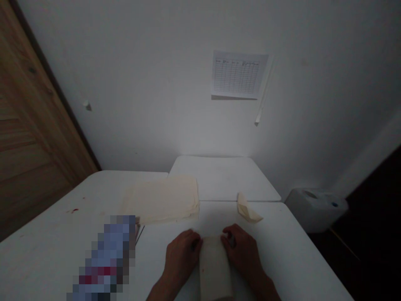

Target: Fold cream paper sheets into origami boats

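A long, narrow, folded beige paper sheet [215,263] lies on the white table in front of me, with a small red mark near its left edge. My left hand [183,253] pinches its far left corner, fingers curled. At the far right corner, my right hand [242,248] is closed in a similar pinch, thumb against the edge. Beyond my left hand rests a stack of flat beige sheets [167,198]. A small folded beige paper piece [247,211] sits past my right hand. The near end of the strip runs out of view at the bottom.
Several white tables [225,177] stand pushed together against the wall, with seams between them. A blurred-out bluish object [106,255] lies at the left. A white plastic container [316,207] is beyond the right edge. A printed chart [239,75] hangs on the wall; a wooden door [31,125] is left.
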`<state>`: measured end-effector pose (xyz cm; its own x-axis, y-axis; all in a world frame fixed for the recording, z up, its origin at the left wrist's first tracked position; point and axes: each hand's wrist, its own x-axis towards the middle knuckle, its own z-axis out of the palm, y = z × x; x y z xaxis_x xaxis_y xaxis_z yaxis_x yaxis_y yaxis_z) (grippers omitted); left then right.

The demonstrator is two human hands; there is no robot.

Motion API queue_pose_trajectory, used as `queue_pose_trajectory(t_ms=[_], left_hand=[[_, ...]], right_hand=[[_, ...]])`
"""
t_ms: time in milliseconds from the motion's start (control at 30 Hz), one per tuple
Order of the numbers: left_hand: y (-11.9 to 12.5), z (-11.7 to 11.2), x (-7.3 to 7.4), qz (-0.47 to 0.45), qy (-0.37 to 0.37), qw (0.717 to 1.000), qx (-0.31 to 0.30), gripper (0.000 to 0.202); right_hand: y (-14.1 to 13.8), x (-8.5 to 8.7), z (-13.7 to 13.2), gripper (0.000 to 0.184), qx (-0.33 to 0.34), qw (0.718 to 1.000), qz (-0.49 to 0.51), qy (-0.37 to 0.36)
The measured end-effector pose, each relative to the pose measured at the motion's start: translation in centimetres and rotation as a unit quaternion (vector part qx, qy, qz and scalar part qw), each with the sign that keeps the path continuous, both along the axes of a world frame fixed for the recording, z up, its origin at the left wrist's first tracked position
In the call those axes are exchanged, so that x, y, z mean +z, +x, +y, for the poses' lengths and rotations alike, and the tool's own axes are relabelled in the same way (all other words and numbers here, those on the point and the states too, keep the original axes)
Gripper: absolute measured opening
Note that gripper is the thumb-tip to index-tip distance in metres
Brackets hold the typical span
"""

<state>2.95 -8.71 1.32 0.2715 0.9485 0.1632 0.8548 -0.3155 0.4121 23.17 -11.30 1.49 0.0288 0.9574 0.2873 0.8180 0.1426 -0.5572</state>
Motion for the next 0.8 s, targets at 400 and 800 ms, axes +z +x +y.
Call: queue_pose_trajectory(t_ms=[400,800], left_hand=[[-0.04,0.07,-0.11,-0.014,-0.007,1.000,0.002,0.016],[0.29,0.01,-0.24,0.030,-0.004,1.000,0.007,0.015]], right_hand=[[0.81,-0.60,-0.05,0.023,0.059,0.997,-0.046,-0.001],[1.03,-0.86,-0.21,0.020,0.061,0.993,-0.103,-0.003]])
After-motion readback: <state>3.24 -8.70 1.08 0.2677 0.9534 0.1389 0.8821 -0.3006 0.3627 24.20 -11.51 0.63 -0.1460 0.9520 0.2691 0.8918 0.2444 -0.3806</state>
